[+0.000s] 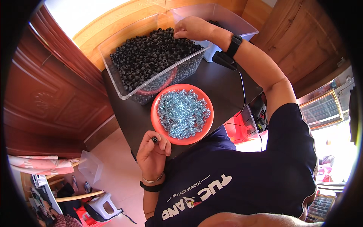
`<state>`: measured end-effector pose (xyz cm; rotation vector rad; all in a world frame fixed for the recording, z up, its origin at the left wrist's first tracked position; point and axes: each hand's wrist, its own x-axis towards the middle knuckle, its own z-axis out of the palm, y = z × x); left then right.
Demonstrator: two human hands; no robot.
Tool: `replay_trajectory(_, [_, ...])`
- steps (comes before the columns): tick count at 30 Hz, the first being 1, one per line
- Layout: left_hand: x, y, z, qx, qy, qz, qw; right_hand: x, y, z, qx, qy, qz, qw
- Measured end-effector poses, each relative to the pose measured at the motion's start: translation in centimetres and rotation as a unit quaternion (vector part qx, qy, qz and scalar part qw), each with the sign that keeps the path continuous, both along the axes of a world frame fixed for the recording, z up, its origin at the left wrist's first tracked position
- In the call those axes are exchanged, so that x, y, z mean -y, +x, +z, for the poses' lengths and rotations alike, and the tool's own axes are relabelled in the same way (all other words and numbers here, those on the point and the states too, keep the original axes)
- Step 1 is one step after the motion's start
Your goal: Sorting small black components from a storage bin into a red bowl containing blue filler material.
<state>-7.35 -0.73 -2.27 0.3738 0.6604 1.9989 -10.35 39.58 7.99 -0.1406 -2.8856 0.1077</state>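
At the near edge of a dark tabletop (pixel 223 90), a person in a navy shirt (pixel 242 174) works bare-handed over small parts. Closest in, the left hand (pixel 153 153) is raised beside a dish, its grip clamped on a small black ring-shaped piece (pixel 155 140) held between thumb and fingers, the hole facing up. A bracelet and a dark band circle that wrist.

Just beyond, the round red-orange dish (pixel 185 141) carries a heap of shiny, pale blue pieces (pixel 183 113). Past it stands a clear plastic bin (pixel 166 72), set at an angle and heaped with black ring-shaped pieces (pixel 151 56). The right arm, a black watch (pixel 235 45) at its wrist, stretches over a black device (pixel 225 59) with a cord. At the bin's right end, the right hand (pixel 194 29) hangs above the pieces, fingers curled; whether its grip is together or around something cannot be told.

To the right of this bin sits a second clear bin (pixel 242 29), with some black pieces visible inside. Light wood panelling (pixel 124 24) rises behind them.
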Motion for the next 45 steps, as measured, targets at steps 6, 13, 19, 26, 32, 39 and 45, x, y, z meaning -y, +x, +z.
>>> replay_trajectory(6, [0.0, 0.0, -0.1, 0.012, -0.004, -0.002, 1.0, 2.4, -0.4, 1.0, -0.033, 0.068, 0.086, 0.993])
replay_trajectory(13, [0.2, -0.2, -0.5, 0.019, -0.007, -0.005, 1.0, 7.7, -6.5, 3.8, 0.122, 0.025, 0.181, 0.976])
replay_trajectory(19, [0.6, -0.4, -0.7, 0.034, -0.004, -0.008, 0.999, 9.6, -10.5, 0.8, 0.237, 0.088, 0.2, 0.947])
replay_trajectory(26, [1.3, -0.8, -0.8, 0.039, -0.012, 0.012, 0.999, 8.2, -10.8, 0.2, 0.283, 0.22, 0.183, 0.915])
replay_trajectory(32, [1.6, -0.7, -0.9, 0.038, -0.015, 0.017, 0.999, 4.4, -7.5, 2.7, 0.3, 0.184, 0.121, 0.928])
replay_trajectory(39, [4.1, -0.4, -2.7, 0.07, -0.054, 0.045, 0.995, 2.8, -5.9, 4.4, 0.159, 0.152, 0.087, 0.972])
replay_trajectory(45, [5.2, 0.0, -3.4, 0.056, -0.024, 0.06, 0.996, 3.7, -8.2, 6.9, 0.34, 0.094, 0.062, 0.934])
